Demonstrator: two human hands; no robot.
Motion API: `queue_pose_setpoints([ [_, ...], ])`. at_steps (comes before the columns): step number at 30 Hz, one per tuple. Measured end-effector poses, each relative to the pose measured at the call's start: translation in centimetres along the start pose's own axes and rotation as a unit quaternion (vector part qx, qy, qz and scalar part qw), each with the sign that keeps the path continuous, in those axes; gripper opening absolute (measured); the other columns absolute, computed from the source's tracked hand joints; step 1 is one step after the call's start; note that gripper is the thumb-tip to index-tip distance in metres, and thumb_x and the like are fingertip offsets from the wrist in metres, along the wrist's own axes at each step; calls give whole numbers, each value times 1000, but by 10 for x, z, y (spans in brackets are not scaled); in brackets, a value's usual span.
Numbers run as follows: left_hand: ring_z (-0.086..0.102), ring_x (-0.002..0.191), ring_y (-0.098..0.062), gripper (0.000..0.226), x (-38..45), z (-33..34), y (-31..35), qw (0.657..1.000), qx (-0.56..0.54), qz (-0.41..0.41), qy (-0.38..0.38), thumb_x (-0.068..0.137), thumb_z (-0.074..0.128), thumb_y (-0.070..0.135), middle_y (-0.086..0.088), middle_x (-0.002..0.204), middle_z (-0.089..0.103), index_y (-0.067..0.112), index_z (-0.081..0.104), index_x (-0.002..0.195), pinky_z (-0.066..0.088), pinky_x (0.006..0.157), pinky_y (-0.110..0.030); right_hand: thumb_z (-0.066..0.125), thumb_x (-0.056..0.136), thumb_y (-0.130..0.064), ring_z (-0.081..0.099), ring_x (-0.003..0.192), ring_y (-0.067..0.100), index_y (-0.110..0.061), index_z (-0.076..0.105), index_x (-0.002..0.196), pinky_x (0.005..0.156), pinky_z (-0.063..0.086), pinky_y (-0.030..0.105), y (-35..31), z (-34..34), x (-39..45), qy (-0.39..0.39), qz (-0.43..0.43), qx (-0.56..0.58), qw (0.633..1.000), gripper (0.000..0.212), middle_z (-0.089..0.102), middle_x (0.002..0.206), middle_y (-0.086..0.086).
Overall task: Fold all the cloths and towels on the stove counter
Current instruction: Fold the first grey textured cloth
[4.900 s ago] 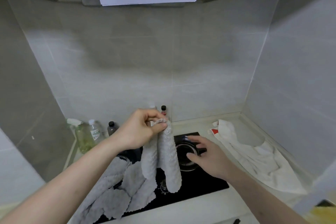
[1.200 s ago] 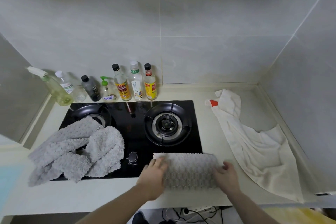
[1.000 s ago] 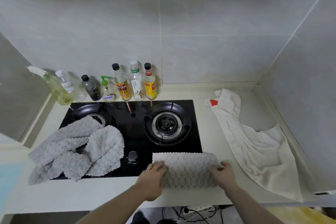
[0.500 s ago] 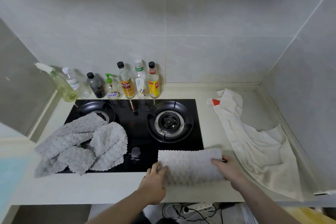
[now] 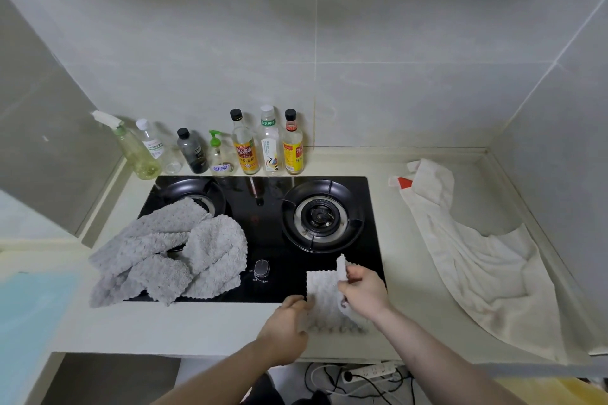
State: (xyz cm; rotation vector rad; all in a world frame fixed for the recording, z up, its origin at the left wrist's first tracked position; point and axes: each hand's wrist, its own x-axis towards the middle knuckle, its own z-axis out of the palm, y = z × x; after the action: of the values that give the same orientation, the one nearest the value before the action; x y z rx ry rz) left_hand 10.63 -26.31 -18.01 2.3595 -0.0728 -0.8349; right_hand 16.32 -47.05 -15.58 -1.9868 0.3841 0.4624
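- Two hands are working on one small grey cloth at the front edge of the counter; the cloth is lying partly on the black stove top and partly on the counter lip.
- Right hand is pinching the cloth's right end between thumb and curled fingers, and a flap is sticking up just above those fingertips. If that pinch is slipping, the flap is likely dropping back and the fold is opening out.
- Left hand is sitting at the cloth's left edge with fingers curled; whether they are gripping the fabric or only pressing on it, I cannot tell. If only pressing, the lower layer is at risk of sliding along with the moving end, leaving the edges skewed.
- Below both wrists the counter is ending, so a loose cloth is at risk of sliding off toward the cables underneath.
- Just beyond the left fingertips the stove knob is standing; a sweeping fold could be brushing it and perhaps turning it.
- Further left of the left hand, the crumpled grey towels are draping over the left burner, not yet folded.
- Well right of the right hand, the white cloth is sprawling unfolded.
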Motion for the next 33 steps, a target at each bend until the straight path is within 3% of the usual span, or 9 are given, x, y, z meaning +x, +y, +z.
queue_pose_setpoints([
  [3, 44, 136, -12, 61, -7, -5, -8, 1000, -9, -15, 15, 86, 51, 11, 13, 157, 27, 27, 48, 144, 39, 107, -21, 72, 87, -13, 68, 86, 4, -32, 71, 105, 83, 55, 18, -4, 24, -2, -4, -21, -15, 1000, 26, 70, 95, -12],
  [7, 48, 129, -10, 57, -14, -9, -17, 999, -16, -31, 31, 87, 51, 10, 13, 153, 31, 27, 49, 141, 38, 98, -15, 71, 90, -17, 65, 104, 7, -28, 70, 122, 98, 50, 22, 2, 48, -2, -22, -13, -72, 997, 34, 69, 106, -15],
  [9, 49, 124, -9, 56, -16, -10, -19, 999, -20, -29, 36, 86, 52, 9, 13, 152, 32, 26, 50, 140, 36, 94, -12, 68, 92, -15, 63, 111, 7, -25, 66, 131, 93, 43, 12, 6, 53, -2, -40, -3, -80, 996, 40, 69, 119, -10],
  [12, 49, 121, -7, 57, -18, -10, -17, 999, -21, -19, 39, 86, 52, 9, 13, 151, 32, 27, 50, 140, 38, 95, -13, 65, 93, -13, 62, 101, 1, -30, 64, 130, 76, 40, 2, 13, 54, -6, -42, -7, -60, 997, 40, 68, 123, -15],
  [16, 41, 137, -10, 67, -20, -6, -10, 999, 17, 29, 30, 82, 48, 12, 16, 156, 25, 36, 46, 145, 40, 109, -23, 65, 90, -7, 65, 90, -2, -37, 69, 106, 71, 48, 5, 30, 40, -20, 39, -46, -15, 998, 34, 69, 110, -16],
  [19, 27, 143, -12, 75, -19, -2, -1, 993, 90, 78, 16, 83, 48, 12, 17, 160, 18, 42, 36, 151, 40, 111, -29, 67, 90, -5, 68, 89, 5, -35, 68, 100, 69, 54, 16, 52, 27, -34, 73, -59, -13, 995, 32, 63, 111, -11],
  [26, 20, 147, -26, 74, -8, 5, 7, 971, 211, 72, -82, 89, 55, 22, 5, 167, 11, 35, 28, 156, 36, 116, -41, 70, 89, -22, 63, 88, -2, -39, 67, 99, 78, 46, 5, 90, 27, -39, -2, -80, -136, 987, 20, 66, 104, -12],
  [30, 32, 140, -21, 63, 7, -1, 8, 980, 178, 77, -47, 87, 53, 25, 7, 156, 30, 34, 44, 148, 35, 117, -37, 70, 90, -23, 65, 89, 2, -44, 66, 91, 83, 55, 24, 82, 17, -37, 30, -81, -112, 990, 22, 69, 101, -14],
  [33, 48, 126, -18, 46, 26, -16, 16, 995, 88, 44, 17, 87, 58, 33, 8, 137, 42, 34, 58, 133, 42, 110, -34, 65, 92, -21, 66, 82, 7, -42, 64, 101, 73, 58, 28, 75, 1, -24, 62, -67, -75, 993, 23, 65, 104, -8],
])
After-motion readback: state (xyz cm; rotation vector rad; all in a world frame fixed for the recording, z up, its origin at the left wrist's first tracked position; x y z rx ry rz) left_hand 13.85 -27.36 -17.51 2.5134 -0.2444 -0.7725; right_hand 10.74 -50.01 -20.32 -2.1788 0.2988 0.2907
